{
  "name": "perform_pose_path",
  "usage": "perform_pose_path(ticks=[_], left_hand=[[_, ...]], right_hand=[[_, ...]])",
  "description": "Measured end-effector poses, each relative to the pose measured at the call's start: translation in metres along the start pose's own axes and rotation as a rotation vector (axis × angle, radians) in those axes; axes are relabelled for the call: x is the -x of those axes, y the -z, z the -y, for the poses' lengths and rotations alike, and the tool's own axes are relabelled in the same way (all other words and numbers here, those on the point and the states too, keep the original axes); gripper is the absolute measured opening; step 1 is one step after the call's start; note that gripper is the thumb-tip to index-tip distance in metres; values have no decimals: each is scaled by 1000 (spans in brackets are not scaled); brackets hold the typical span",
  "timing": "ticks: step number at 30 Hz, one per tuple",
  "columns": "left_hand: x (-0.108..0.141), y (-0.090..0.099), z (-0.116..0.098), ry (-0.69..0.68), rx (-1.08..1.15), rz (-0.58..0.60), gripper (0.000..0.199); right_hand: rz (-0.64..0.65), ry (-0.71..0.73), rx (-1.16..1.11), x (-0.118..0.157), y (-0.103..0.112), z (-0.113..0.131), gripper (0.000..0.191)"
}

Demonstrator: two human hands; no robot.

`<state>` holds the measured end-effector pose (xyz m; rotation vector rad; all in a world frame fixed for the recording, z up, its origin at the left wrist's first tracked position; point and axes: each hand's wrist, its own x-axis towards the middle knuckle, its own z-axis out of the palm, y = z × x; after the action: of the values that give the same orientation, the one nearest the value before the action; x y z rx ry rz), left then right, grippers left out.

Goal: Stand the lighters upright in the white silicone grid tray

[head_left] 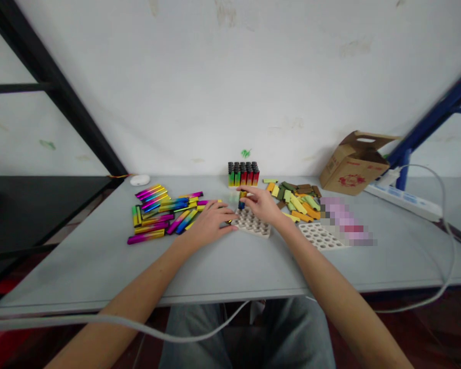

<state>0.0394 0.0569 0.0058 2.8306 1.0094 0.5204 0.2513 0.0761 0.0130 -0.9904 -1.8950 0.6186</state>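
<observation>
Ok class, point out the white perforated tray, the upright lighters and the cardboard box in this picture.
White perforated tray (255, 230), head view, near rim.
Upright lighters (243, 178), head view, coloured bodies.
Cardboard box (351, 173), head view, printed side panel.

Head-worn view, forward and down, over left hand (210, 223), right hand (262, 205)

We see right hand (262, 204) pinching a blue-and-gold metal lighter (242, 201) just above a white perforated plastic tray (251, 223). Left hand (211, 223) rests beside that tray, near a heap of glossy rainbow-gradient lighters (161, 212). Black-capped upright lighters (243, 174) stand behind; matte green-and-orange lighter casings (295, 200) lie right.
</observation>
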Motion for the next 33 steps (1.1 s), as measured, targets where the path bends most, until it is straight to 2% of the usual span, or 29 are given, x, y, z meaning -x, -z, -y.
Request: perform_pose_path(ticks=[6, 9, 11, 13, 17, 19, 21, 24, 26, 30, 33], left_hand=[[0, 0, 1, -10, -17, -11, 29], [0, -1, 1, -19, -20, -33, 29], [1, -1, 2, -26, -24, -74, 30], [2, -2, 2, -31, -31, -117, 30], [3, -3, 3, -16, -41, -156, 28], [3, -3, 3, 2, -45, -158, 27], [2, -3, 3, 12, -45, -158, 27], [3, -2, 3, 7, -35, -159, 26], [3, -2, 3, 2, -31, -163, 26], [4, -3, 4, -4, -27, -174, 27], [3, -3, 4, -1, -34, -162, 27]], right_hand=[[11, 38, 12, 2, 2, 2, 31], [-80, 58, 27, 1, 7, 2, 24], [-205, -21, -70, 1, 11, 0, 22], [-315, -171, -259, 0, 14, -3, 26], [-436, -509, -585, 1, 16, -6, 30], [-445, -617, -735, 0, 17, -6, 23], [-436, -664, -905, -1, 18, -5, 17], [-464, -757, -1103, -4, 21, -4, 17], [-464, -822, -1177, -6, 23, -4, 16], [-427, -832, -1290, -5, 28, -1, 19], [-347, -854, -1298, -2, 33, 4, 24]])
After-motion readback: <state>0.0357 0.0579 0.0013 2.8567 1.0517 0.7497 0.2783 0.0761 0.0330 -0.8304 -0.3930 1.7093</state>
